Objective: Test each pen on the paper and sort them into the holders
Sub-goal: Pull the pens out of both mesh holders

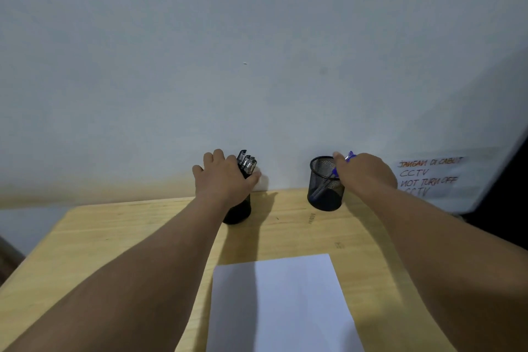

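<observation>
Two black mesh holders stand at the far edge of the wooden table (114, 237). My left hand (223, 180) wraps over the top of the left holder (238, 213), whose black pens (247, 164) stick up past my fingers. My right hand (365, 171) is at the rim of the right holder (324, 191), fingers closed on a blue pen (350, 156) whose lower end reaches into the holder. Other pens lie inside that holder. A white sheet of paper (285, 303) lies on the table near me.
A white wall rises directly behind the holders. A handwritten paper notice (431, 176) is stuck on the wall at the right. The table's left edge drops off to the floor.
</observation>
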